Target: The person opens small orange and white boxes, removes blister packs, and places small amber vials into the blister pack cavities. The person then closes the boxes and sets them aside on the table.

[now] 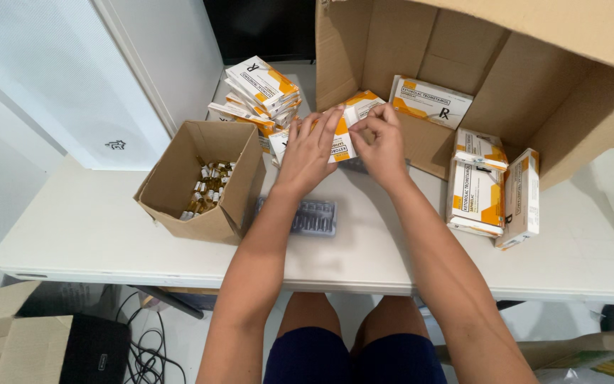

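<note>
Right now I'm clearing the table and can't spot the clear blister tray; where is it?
In the head view the clear blister tray lies flat on the white table, just right of the small open carton of vials, under the left forearm.

Both hands, left hand (308,148) and right hand (381,146), hold a white-orange carton (353,114).

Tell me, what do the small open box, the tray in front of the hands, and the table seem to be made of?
Small open box: brown corrugated cardboard, matte, with raw cut flap edges. Tray: probably clear moulded plastic, since it looks see-through, with ribbed pockets and faint shine. Table: white with rounded edges and a dull sheen, perhaps plastic; I cannot be sure.
</note>
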